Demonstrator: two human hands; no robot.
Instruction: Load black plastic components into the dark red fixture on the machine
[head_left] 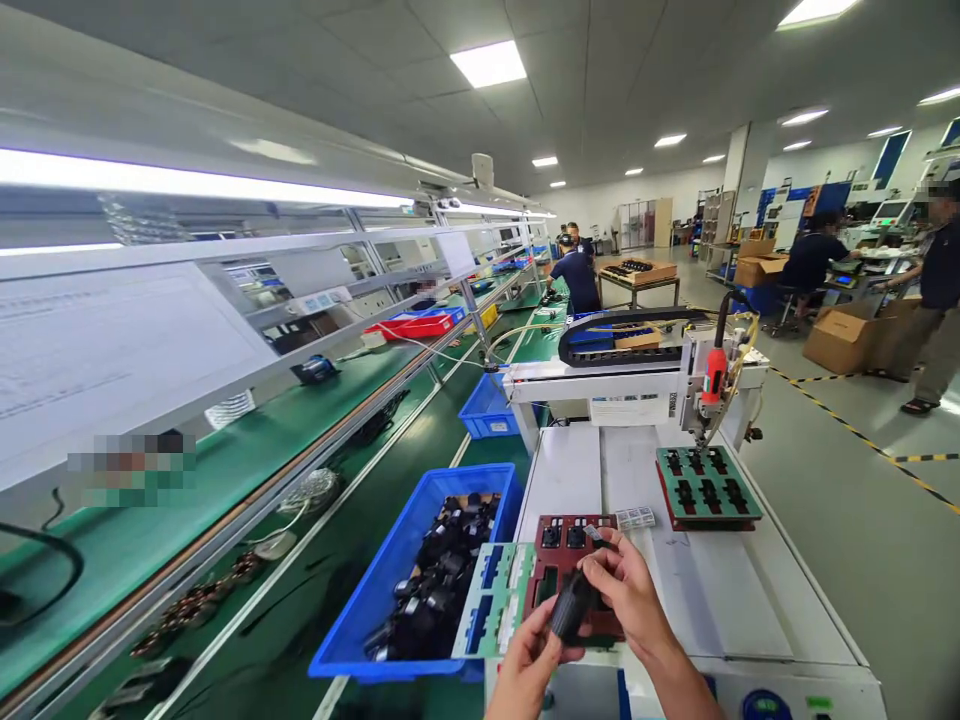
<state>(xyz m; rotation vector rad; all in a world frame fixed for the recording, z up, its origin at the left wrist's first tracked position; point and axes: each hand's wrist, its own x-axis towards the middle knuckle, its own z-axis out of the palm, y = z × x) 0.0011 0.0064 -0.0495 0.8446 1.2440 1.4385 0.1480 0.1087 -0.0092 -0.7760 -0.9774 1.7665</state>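
Over the red tray [604, 627], the left hand [531, 655] grips a black plastic part [571, 606] between thumb and curled fingers, while the right hand [624, 585], nearly closed, pinches at its upper end.

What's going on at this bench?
A person is handling a dark ribbed part in front of a machine. The left hand grips its lower end; the right hand is at its upper end, its exact grip unclear. Beneath lies a red-brown fixture with black pieces in its far row. A blue bin of black parts sits to the left. Farther back, a green fixture with black pieces stands under the machine's red tool.
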